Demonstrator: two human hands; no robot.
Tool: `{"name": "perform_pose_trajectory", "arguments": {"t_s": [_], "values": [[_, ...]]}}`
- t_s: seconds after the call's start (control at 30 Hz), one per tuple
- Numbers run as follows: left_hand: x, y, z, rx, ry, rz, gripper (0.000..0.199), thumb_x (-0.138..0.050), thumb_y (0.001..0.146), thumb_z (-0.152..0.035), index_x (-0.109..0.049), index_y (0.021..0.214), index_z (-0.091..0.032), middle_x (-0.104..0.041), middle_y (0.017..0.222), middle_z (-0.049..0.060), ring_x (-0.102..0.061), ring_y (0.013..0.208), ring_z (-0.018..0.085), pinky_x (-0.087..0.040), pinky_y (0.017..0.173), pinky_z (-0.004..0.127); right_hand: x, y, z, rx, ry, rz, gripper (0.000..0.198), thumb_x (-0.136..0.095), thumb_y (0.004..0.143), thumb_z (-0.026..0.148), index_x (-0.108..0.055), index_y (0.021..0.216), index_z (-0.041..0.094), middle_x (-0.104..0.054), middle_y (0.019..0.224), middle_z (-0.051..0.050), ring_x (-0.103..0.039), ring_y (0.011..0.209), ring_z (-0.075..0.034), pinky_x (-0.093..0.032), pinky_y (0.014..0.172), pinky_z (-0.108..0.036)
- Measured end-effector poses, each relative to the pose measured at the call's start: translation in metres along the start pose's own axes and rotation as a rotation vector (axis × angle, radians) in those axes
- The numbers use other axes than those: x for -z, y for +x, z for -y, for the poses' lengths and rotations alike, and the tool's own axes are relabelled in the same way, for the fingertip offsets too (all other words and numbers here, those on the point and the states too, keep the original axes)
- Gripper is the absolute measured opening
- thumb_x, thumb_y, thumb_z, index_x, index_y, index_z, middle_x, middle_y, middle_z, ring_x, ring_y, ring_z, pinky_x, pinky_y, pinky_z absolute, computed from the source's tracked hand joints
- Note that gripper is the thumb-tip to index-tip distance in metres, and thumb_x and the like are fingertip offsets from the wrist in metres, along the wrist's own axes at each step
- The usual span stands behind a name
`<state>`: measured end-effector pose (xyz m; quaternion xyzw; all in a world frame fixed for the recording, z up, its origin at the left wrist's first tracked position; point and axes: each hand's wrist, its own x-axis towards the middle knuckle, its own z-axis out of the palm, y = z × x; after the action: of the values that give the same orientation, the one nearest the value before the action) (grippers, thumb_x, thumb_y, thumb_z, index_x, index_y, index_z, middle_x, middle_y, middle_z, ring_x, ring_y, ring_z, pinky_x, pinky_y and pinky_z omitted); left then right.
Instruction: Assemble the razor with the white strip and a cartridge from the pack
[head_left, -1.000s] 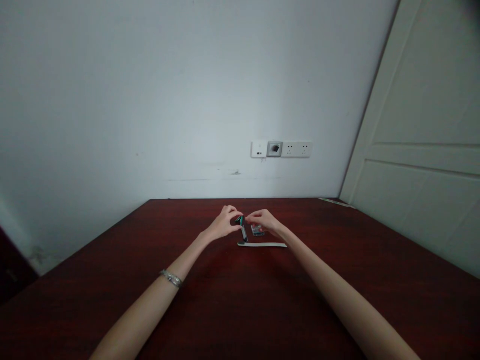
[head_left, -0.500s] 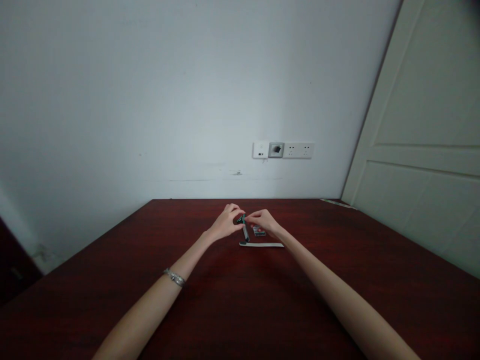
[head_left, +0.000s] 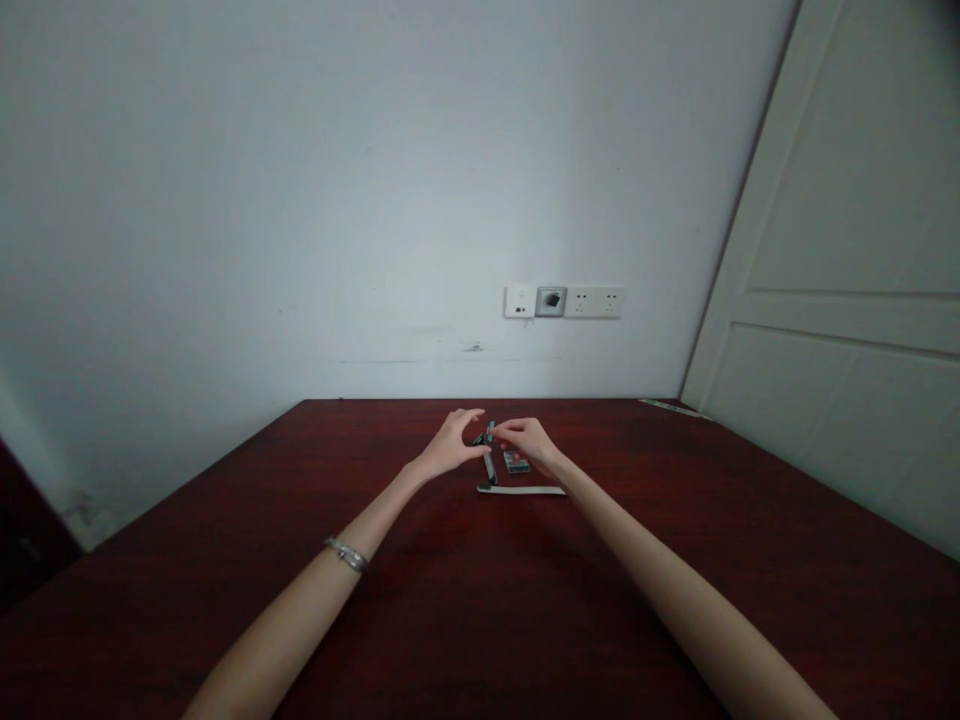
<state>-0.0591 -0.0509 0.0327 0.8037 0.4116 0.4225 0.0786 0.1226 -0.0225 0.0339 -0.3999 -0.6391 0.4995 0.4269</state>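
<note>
My left hand (head_left: 452,444) is open, its thumb and fingers spread apart beside a grey stick-like handle (head_left: 490,466) with a dark head, which looks like a razor. My right hand (head_left: 526,437) is closed in a pinch on a small green piece (head_left: 490,430), too small to name more exactly. That piece stands upright just right of the dark head; whether the two touch I cannot tell. Below my right hand lies a small clear case (head_left: 516,462) with dark and reddish parts. Nearer to me, a pale flat strip (head_left: 525,490) with a dark end lies crosswise.
The dark red wooden table (head_left: 480,600) reaches to a white wall with sockets (head_left: 593,302). A thin printed strip (head_left: 675,408) lies along the table's far right edge, by a pale panelled door (head_left: 847,400). A metal bracelet (head_left: 347,554) circles my left wrist.
My left fingers have spread apart from around the green piece and dark head. The green piece now sits slightly higher and to the right, in my right hand's pinch.
</note>
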Motion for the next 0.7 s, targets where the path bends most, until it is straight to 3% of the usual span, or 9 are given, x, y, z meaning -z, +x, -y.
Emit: {"name": "perform_pose_trajectory", "arguments": {"t_s": [0.17, 0.23, 0.37, 0.7], "values": [[-0.008, 0.004, 0.006, 0.201, -0.267, -0.018, 0.031, -0.062, 0.073, -0.035, -0.065, 0.093, -0.012, -0.066, 0.092, 0.009, -0.06, 0.082, 0.018, -0.047, 0.075, 0.03, -0.003, -0.001, 0.0, 0.022, 0.126, -0.117, 0.031, -0.069, 0.059, 0.041, -0.069, 0.074, 0.013, -0.06, 0.061, -0.002, -0.051, 0.054, -0.009, -0.034, 0.037, -0.014], [-0.01, 0.004, 0.004, 0.243, -0.343, -0.001, 0.029, -0.06, 0.074, -0.037, -0.067, 0.086, -0.011, -0.068, 0.086, 0.009, -0.061, 0.078, 0.018, -0.047, 0.071, 0.029, -0.004, -0.001, -0.002, 0.029, 0.153, -0.145, 0.034, -0.069, 0.058, 0.043, -0.069, 0.074, 0.014, -0.062, 0.064, -0.002, -0.052, 0.056, -0.009, -0.035, 0.038, -0.015], [-0.011, 0.004, -0.006, 0.34, -0.466, 0.034, 0.033, -0.058, 0.075, -0.039, -0.067, 0.088, -0.01, -0.068, 0.08, 0.009, -0.061, 0.074, 0.017, -0.047, 0.059, 0.024, -0.009, -0.001, -0.006, 0.054, 0.163, -0.149, 0.037, -0.069, 0.056, 0.045, -0.069, 0.074, 0.012, -0.062, 0.063, -0.003, -0.052, 0.056, -0.01, -0.036, 0.038, -0.015], [-0.002, 0.005, -0.007, 0.412, -0.49, 0.049, 0.026, -0.058, 0.076, -0.034, -0.067, 0.082, -0.01, -0.067, 0.073, 0.008, -0.061, 0.068, 0.014, -0.047, 0.057, 0.023, -0.012, -0.003, -0.002, 0.079, 0.164, -0.124, 0.04, -0.068, 0.06, 0.045, -0.067, 0.082, 0.011, -0.064, 0.07, -0.006, -0.055, 0.059, -0.012, -0.038, 0.039, -0.016]]}}
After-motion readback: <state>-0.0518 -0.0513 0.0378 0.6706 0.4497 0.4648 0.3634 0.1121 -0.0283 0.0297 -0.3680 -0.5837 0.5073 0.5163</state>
